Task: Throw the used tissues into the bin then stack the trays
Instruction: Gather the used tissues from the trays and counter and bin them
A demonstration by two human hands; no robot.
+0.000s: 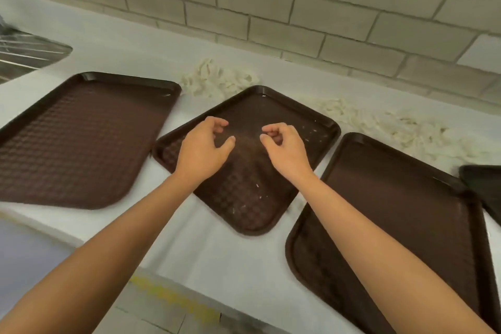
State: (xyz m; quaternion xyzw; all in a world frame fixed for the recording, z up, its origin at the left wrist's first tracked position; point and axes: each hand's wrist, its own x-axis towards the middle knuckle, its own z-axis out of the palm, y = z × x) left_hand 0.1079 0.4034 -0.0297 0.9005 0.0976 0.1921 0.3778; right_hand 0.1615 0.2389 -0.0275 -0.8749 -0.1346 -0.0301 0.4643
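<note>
Both hands hover side by side over the middle tray (244, 192), a gap between them. The left hand (202, 144) and right hand (284, 144) have fingers loosely curled & hold nothing. Used tissues sit on the counter (217, 252) in two heaps: one (214, 80) just behind the middle tray, another (406, 130) behind the right tray (393, 211). The left tray (81, 138) lies apart. No bin in view.

Tissues look light, soft, shredded, so prob. best scooped in handfuls w/ both hands; loose bits may drop. Trays look stiff, light plastic; the raised rims on opposite edges seem the best grip.
</note>
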